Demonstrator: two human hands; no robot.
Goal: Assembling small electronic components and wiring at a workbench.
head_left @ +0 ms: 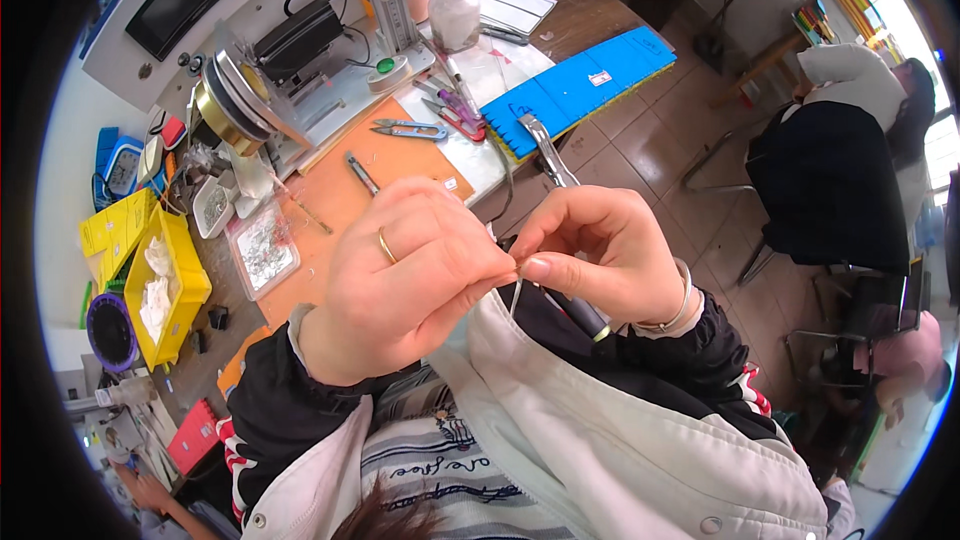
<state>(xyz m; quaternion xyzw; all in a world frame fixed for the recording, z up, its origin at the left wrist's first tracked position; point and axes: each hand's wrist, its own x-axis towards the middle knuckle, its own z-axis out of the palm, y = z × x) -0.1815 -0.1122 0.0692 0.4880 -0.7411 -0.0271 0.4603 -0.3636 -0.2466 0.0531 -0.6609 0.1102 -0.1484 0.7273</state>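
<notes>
My left hand (415,275) and my right hand (605,260) meet in front of my chest, fingertips pinched together. From where they touch hangs a thin white strand (517,297); whatever else sits in the pinch is too small to make out. A dark pen-like tool with a yellow-green end (585,318) shows under my right hand, and whether that hand grips it is hidden. Just beyond my hands, metal tweezers (548,150) lean against a blue strip (580,85) with a yellow underside. Blue-handled thread snips (412,129) and a dark pen-shaped tool (362,173) lie on the orange mat (335,205).
A bench machine with a gold-edged wheel (225,105) stands at the far left. Nearer are a clear box of small metal parts (265,255) and a yellow bin (190,295). A white bottle (455,15) stands at the back. Other people sit at right and lower left.
</notes>
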